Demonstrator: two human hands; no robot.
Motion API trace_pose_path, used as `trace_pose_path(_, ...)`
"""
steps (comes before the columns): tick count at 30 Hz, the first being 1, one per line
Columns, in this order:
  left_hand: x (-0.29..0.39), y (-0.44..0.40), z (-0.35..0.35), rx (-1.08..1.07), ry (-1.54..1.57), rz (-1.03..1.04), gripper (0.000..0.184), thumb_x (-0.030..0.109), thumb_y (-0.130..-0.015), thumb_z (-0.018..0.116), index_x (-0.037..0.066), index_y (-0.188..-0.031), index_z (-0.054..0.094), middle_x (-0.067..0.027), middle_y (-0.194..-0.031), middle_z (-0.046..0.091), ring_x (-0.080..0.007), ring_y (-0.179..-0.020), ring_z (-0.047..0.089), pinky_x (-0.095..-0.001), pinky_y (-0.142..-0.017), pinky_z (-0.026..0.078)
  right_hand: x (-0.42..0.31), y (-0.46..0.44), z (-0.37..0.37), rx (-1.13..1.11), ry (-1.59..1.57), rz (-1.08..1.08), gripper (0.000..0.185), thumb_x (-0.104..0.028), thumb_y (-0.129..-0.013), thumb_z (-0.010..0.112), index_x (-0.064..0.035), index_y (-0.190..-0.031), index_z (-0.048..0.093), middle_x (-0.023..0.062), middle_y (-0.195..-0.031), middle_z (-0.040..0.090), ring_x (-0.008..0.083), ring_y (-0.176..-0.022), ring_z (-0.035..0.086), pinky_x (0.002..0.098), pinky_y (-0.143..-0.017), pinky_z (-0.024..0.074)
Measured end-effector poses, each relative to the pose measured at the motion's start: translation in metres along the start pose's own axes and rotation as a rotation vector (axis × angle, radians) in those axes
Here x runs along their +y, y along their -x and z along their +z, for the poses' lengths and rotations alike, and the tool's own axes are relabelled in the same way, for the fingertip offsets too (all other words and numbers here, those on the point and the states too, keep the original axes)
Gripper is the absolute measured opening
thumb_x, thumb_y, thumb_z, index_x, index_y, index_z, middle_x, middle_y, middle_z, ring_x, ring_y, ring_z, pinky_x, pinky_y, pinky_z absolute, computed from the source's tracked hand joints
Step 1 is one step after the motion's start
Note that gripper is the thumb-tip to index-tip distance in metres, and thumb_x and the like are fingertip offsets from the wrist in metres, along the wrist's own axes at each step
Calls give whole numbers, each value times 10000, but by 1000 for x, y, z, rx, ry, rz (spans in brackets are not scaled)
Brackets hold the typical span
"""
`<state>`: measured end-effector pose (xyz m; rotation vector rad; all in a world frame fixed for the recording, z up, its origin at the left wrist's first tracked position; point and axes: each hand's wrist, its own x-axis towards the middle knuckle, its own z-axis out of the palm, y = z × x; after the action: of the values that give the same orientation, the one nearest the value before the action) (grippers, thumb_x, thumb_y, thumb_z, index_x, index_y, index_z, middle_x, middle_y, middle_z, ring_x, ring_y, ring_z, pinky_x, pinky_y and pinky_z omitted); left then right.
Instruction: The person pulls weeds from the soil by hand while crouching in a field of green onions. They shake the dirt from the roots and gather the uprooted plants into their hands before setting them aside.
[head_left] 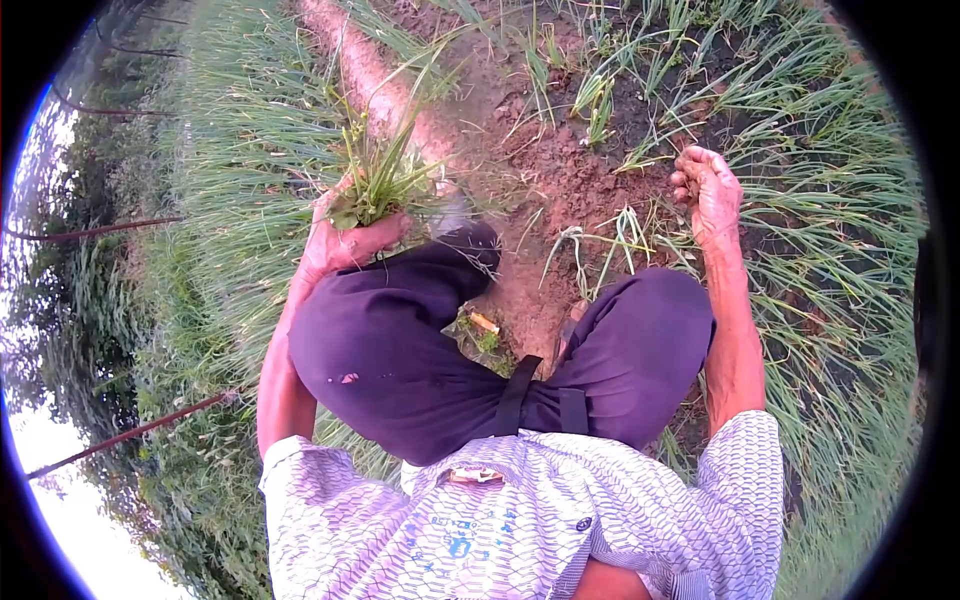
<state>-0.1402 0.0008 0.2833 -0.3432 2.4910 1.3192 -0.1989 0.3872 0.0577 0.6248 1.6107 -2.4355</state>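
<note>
My left hand (355,240) is closed round a bunch of pulled weeds (380,185), with long green blades, broad leaves and seed heads sticking up past the fingers. It is beside my left knee. Over the soil to the right, my right hand (710,190) is closed with its fingertips pinched together, low among the onion-like plants. A thin yellow-green blade lies just left of these fingertips; whether they grip it or some other small thing, I cannot make out.
Rows of thin green onion-like plants (830,210) stand on both sides. Bare reddish soil (545,190) runs between my bent knees (640,320). A small orange-yellow piece (485,322) lies on the ground. Rusty curved rods (130,437) and trees are at the far left.
</note>
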Motion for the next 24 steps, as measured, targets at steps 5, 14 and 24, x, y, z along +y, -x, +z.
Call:
trace_pose_path(5, 15, -33, -4, -170, -302, 306, 374, 88, -723, 752, 27, -1043, 569, -34, -803, 627, -110, -651, 562, -270, -583, 473, -63, 1, 78, -385, 149, 15, 284, -243, -885, 640, -29, -1062, 577, 36, -884, 626, 85, -697, 600, 205, -548, 485)
trace_pose_path(14, 47, -116, 15, -353, 497, 11, 429, 416, -880, 613, 61, -1117, 572, -61, -852, 642, -108, -659, 593, -227, -451, 365, -76, -19, 227, -916, 83, -141, 500, -481, -848, 632, -61, -1114, 576, 35, -1005, 588, 80, -862, 577, 248, -693, 499)
trace_pose_path(24, 59, -166, -3, -720, 776, -156, 671, 565, -935, 380, 41, -1354, 391, -133, -1242, 530, -242, -914, 624, -345, -758, 537, -92, -29, 266, -576, 280, 12, 318, -160, -764, 720, -28, -1034, 617, 29, -787, 630, 70, -600, 571, 206, -490, 486)
